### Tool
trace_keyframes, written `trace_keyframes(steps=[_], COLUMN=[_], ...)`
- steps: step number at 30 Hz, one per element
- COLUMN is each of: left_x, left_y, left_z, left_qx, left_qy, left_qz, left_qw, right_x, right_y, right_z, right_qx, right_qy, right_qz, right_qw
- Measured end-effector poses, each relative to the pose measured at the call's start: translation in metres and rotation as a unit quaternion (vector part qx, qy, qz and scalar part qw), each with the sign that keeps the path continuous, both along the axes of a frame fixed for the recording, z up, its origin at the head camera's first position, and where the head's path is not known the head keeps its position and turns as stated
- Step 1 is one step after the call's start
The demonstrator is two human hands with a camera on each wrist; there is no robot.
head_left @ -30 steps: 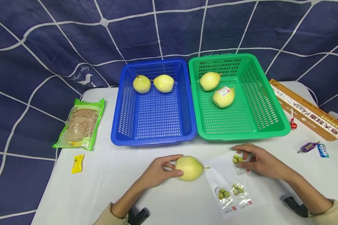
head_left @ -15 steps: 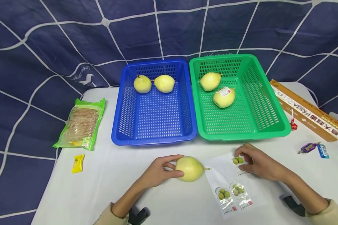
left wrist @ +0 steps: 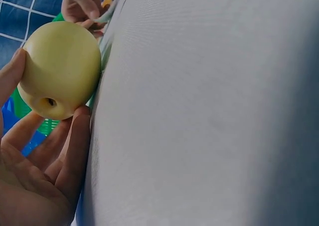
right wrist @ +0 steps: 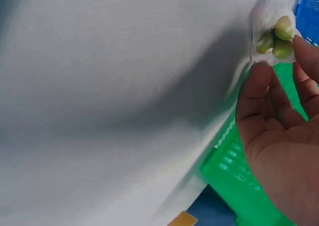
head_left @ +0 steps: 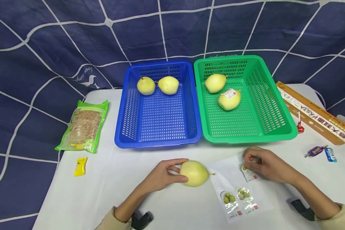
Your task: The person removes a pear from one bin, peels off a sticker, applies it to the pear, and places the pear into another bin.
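A yellow-green pear [head_left: 194, 173] lies on its side on the white table, its stem pointing right. My left hand [head_left: 161, 175] holds it from the left, thumb and fingers around its blunt end; the left wrist view shows the pear [left wrist: 62, 61] with that end facing the camera. To the right lies a white sticker sheet [head_left: 224, 179]. My right hand [head_left: 265, 164] pinches the top edge of a fruit-picture sticker [head_left: 249, 175] at the sheet's upper right; fingers hide part of it. In the right wrist view the sticker [right wrist: 271, 41] shows printed green fruit. Two more stickers [head_left: 236, 204] sit lower on the sheet.
Behind the hands, a blue basket [head_left: 158, 144] with two pears stands beside a green basket [head_left: 247, 139] with two pears, one labelled. Bagged food [head_left: 84, 126] and a yellow packet [head_left: 80, 166] lie left; a pasta box [head_left: 316, 111], lollipop [head_left: 300, 126] and wrapped candy [head_left: 315, 151] lie right.
My right fingers have drawn in toward the palm side, and the upper-right sticker's top edge has come up with them. The left hand and pear have stayed in place.
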State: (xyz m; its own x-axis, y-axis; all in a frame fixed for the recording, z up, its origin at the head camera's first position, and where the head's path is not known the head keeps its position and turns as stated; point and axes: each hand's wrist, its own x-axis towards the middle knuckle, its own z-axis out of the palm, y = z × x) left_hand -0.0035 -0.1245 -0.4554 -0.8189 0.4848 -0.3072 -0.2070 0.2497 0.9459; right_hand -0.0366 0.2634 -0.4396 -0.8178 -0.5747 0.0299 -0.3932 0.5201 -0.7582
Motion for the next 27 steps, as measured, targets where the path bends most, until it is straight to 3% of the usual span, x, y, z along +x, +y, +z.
trace_keyframes(steps=[6, 9, 17, 23, 27], left_x=[-0.001, -0.001, -0.002, -0.002, -0.002], left_y=[0.0, 0.0, 0.002, 0.004, 0.005], left_z=[0.001, 0.001, 0.001, 0.001, 0.001], left_qx=[-0.002, -0.01, -0.036, -0.044, -0.052], left_qy=[-0.003, -0.002, 0.015, 0.016, 0.016], left_qz=[0.0, 0.0, 0.002, 0.011, 0.021], left_qw=[1.0, 1.0, 0.9993, 0.9988, 0.9983], right_x=[0.003, 0.004, 0.003, 0.001, 0.001], right_y=[-0.007, -0.018, -0.061, -0.093, -0.113], right_z=[0.015, 0.022, 0.037, 0.045, 0.045], right_qx=[-0.023, -0.05, -0.098, -0.15, -0.157], right_qy=[-0.031, -0.024, -0.038, -0.069, -0.058], right_qz=[0.018, 0.033, 0.077, 0.113, 0.133], right_qw=[0.999, 0.998, 0.991, 0.98, 0.977])
